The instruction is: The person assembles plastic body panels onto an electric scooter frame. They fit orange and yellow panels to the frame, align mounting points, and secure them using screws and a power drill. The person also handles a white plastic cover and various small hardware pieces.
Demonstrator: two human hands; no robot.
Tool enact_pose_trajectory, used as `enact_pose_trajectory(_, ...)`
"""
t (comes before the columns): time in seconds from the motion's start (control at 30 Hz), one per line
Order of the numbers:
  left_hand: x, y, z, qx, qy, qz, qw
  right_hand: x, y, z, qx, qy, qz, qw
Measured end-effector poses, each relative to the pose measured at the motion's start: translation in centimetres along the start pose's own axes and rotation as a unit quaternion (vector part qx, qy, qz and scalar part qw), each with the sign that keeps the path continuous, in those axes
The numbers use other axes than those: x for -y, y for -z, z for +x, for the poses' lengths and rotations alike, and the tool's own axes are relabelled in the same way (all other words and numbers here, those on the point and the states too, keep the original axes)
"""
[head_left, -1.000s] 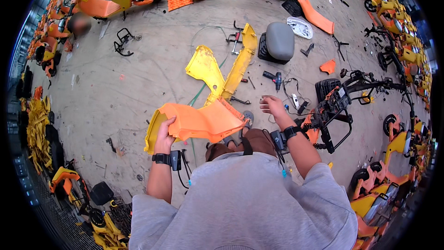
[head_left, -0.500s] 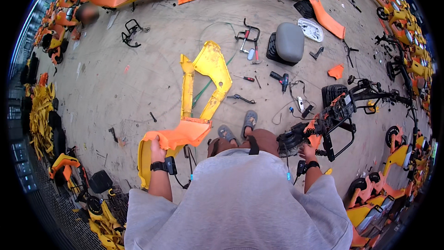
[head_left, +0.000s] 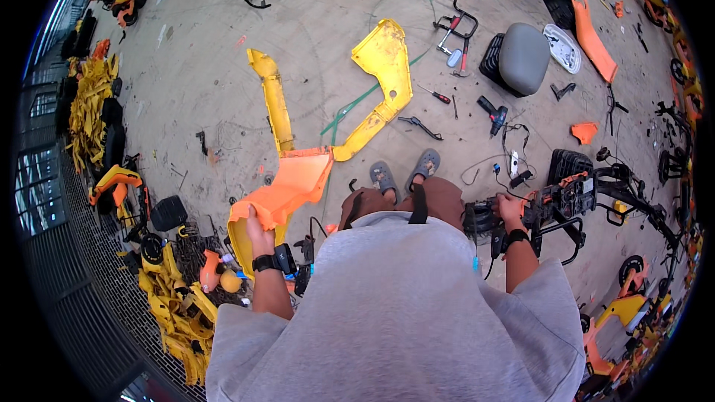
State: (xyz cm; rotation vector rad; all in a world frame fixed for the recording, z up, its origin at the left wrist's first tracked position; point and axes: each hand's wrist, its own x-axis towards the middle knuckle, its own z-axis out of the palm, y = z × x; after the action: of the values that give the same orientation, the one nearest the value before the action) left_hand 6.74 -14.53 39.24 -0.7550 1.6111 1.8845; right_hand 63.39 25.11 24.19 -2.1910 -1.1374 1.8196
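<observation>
Clearly gripping: left hand (head_left: 258,232) pinching curved orange plastic body panel (head_left: 287,184) by its edge, clear of floor; right hand (head_left: 511,211) clasping black-and-orange frame assembly (head_left: 566,197) alongside.

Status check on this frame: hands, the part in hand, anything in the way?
Left hand gripping orange panel. Right hand on black bike frame. Yellow panels and hand tools lie on floor ahead.

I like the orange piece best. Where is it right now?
In the head view the orange panel is low on the left, gripped by the left hand, just below the long yellow strip on the concrete floor.
</observation>
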Motion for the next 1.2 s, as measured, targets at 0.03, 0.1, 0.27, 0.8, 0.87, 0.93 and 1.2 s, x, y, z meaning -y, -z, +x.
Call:
enact_pose_trajectory(0.03, -0.2, -0.4, -0.9, 0.003, -0.008, -0.004, 1.0, 1.4, -0.6, 1.5, 0.016, 0.024, -0.027, 0.999)
enact_pose_trajectory(0.1, -1.0, -0.8, -2.3, -0.002, -0.04, -0.023, 0.999, 6.6, -4.0, 1.0, 0.053, 0.075, -0.091, 0.992)
enact_pose_trajectory(0.27, -5.5, -6.3, -6.8, 0.044, -0.061, -0.137, 0.988, 19.0, -13.3, -3.9, 0.248, 0.161, -0.117, 0.948)
enact_pose_trajectory(0.8, -11.2, -17.5, -8.0, 0.159, 0.049, -0.154, 0.974, 27.0, -27.6, -17.0, 0.515, 0.073, 0.074, 0.851)
enact_pose_trajectory(0.87, -11.0, -17.7, -8.2, 0.174, 0.048, -0.136, 0.974, 26.3, -27.6, -17.1, 0.507, 0.057, 0.113, 0.852)
enact_pose_trajectory(0.93, -10.8, -18.1, -9.0, 0.189, 0.046, -0.117, 0.974, 26.0, -27.9, -16.9, 0.498, 0.041, 0.145, 0.854)
enact_pose_trajectory(1.2, -10.9, -17.7, -10.8, 0.225, 0.04, -0.11, 0.967, 24.9, -28.8, -16.6, 0.5, -0.045, 0.255, 0.826)
